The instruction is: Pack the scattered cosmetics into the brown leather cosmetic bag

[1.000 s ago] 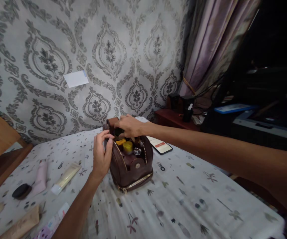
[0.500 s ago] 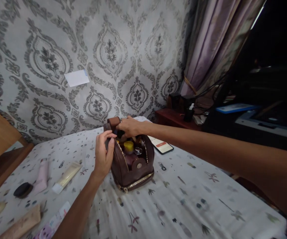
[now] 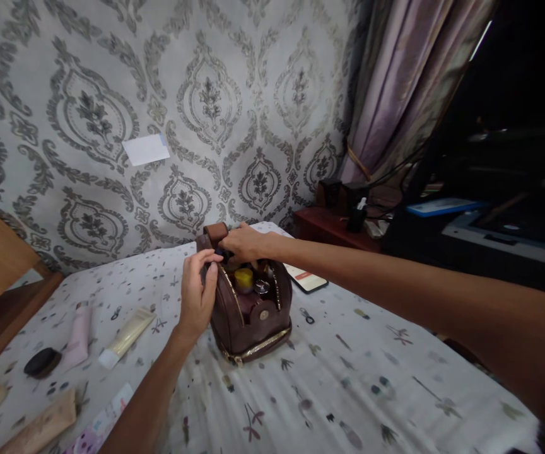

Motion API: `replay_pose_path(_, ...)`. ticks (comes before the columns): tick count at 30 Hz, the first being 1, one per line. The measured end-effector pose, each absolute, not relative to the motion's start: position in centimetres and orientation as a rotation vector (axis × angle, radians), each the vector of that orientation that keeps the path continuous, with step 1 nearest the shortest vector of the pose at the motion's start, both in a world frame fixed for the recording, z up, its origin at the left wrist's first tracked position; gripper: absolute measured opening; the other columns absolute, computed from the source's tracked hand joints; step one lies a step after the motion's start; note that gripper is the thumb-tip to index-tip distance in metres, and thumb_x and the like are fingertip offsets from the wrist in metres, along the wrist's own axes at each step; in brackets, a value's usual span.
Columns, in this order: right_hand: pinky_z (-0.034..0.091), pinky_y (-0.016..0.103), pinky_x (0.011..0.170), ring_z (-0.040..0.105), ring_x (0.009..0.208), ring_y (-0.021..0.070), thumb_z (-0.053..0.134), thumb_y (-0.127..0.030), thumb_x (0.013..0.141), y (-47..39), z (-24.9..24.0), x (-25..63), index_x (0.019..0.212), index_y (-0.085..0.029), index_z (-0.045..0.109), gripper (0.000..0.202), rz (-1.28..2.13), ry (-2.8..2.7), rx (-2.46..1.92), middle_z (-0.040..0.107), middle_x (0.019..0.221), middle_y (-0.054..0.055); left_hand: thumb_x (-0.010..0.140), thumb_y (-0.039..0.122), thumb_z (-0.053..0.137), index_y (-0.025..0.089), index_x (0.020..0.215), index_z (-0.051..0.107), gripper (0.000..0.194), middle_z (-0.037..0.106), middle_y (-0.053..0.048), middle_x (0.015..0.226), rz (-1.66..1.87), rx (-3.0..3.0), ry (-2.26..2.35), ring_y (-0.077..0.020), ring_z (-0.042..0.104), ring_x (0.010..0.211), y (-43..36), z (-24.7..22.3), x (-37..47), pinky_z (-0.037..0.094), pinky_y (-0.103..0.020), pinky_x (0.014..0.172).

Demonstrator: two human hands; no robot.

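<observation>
A brown leather bag [image 3: 248,343] stands unzipped on the bed. My left hand [image 3: 199,287] grips its left rim, fingers along the top edge and thumb toward the opening. Over the back of the opening, my right hand [image 3: 246,244] curls its fingers down into the bag; its fingertips are partly hidden, with something dark beside them that I cannot make out. Inside the bag show a yellow-lidded jar [image 3: 243,279] and a small shiny round item [image 3: 262,287]. The bag's brown strap [image 3: 216,233] rises behind the hands.
Left of my arm lie a pink tube [image 3: 79,334], a pale yellow tube [image 3: 128,337], a round black case [image 3: 42,362], a beige tube [image 3: 45,422] and a floral pack [image 3: 99,422]. A phone [image 3: 309,280] rests right of the bag. Patterned wall behind; red table [image 3: 317,224] at right.
My right hand has shifted very slightly left, still inside the bag's opening. My left hand stays at the rim, and the bag keeps its place.
</observation>
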State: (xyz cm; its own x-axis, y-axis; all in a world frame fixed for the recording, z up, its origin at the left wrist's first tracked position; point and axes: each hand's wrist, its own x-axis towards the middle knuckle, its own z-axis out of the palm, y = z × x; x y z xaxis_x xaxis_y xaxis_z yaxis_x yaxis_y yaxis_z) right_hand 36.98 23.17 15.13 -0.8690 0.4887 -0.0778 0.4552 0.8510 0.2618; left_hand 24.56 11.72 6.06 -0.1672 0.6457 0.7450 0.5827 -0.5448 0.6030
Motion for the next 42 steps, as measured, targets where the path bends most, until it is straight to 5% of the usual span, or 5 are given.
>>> replay_pose_path(11,0.038,0.046,0.094,0.065,0.107,0.031,0.056,-0.028,0.093,22.7,14.6,37.0,0.111,-0.01,0.07,0.029,0.4,2.913,0.77,0.072,0.11,0.017,0.1,0.037,0.044,0.023,0.114,0.057,0.023,0.064,-0.01,0.111,1.84,1.994,1.471,-0.023,0.059,0.112,11.7,6.2,24.6,0.043,-0.042,0.103)
replay_pose_path(20,0.039,0.041,0.093,0.063,0.111,0.0305,0.053,-0.026,0.097,21.5,16.6,38.2,0.111,-0.012,0.07,0.026,0.412,2.912,0.815,0.072,0.109,0.016,0.1,0.034,0.044,0.023,0.114,0.056,0.022,0.064,-0.01,0.112,1.851,2.038,1.473,-0.0229,0.059,0.11,11.7,6.2,24.6,0.042,-0.043,0.103)
replay_pose_path(28,0.038,0.034,0.082,0.062,0.093,0.0239,0.041,-0.022,0.101,17.0,15.1,40.3,0.094,-0.014,0.068,0.029,0.331,3.365,1.019,0.071,0.096,0.013,0.1,0.038,0.045,0.022,0.115,0.055,0.024,0.066,-0.011,0.111,1.856,1.944,1.483,-0.0227,0.062,0.109,11.3,6.9,24.3,0.044,-0.042,0.101)
replay_pose_path(36,0.042,0.031,0.067,0.054,0.07,0.0181,0.044,-0.031,0.1,8.4,8.2,39.1,0.076,-0.019,0.062,0.032,0.193,3.762,0.135,0.067,0.077,0.004,0.096,0.044,0.048,0.021,0.107,0.057,0.027,0.07,-0.007,0.098,1.97,1.818,1.596,-0.022,0.063,0.099,10.1,8.8,22.3,0.045,-0.038,0.097)
replay_pose_path(42,0.045,0.03,0.064,0.061,0.073,0.0188,0.052,-0.033,0.094,5.5,4.9,35.6,0.078,-0.019,0.063,0.024,-0.156,3.556,0.049,0.07,0.078,0.003,0.094,0.043,0.05,0.021,0.106,0.058,0.027,0.07,-0.007,0.098,1.862,1.84,1.731,-0.0231,0.063,0.101,6.9,8.4,19.9,0.044,-0.04,0.1)
